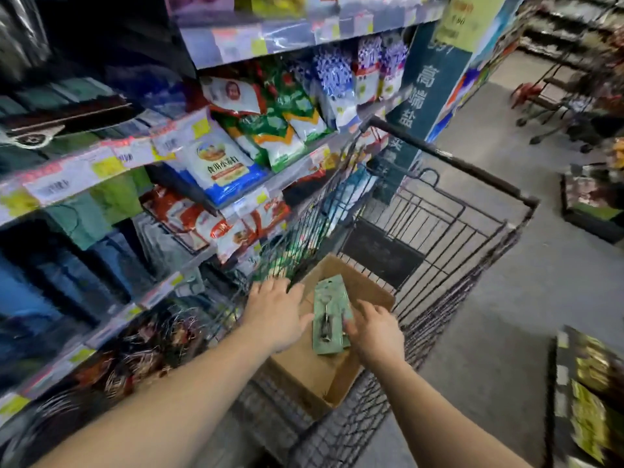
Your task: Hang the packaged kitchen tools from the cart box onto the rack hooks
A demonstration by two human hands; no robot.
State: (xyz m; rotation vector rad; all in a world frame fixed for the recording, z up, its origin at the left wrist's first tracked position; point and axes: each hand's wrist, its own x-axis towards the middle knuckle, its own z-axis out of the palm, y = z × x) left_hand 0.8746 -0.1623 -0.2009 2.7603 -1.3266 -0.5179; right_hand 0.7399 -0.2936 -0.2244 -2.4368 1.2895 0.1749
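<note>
Though right-hand gripped, packet lengthwise away.

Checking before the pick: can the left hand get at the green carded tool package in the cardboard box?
Probably yes. The left hand hovers open just left of the green carded tool package, nothing between them; the right hand already touches its right edge.

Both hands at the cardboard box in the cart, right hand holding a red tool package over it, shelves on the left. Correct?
Not quite: the package is green, not red. The head view shows the right hand holding it over the cardboard box in the cart, the left hand beside it, and the shelves on the left.
</note>
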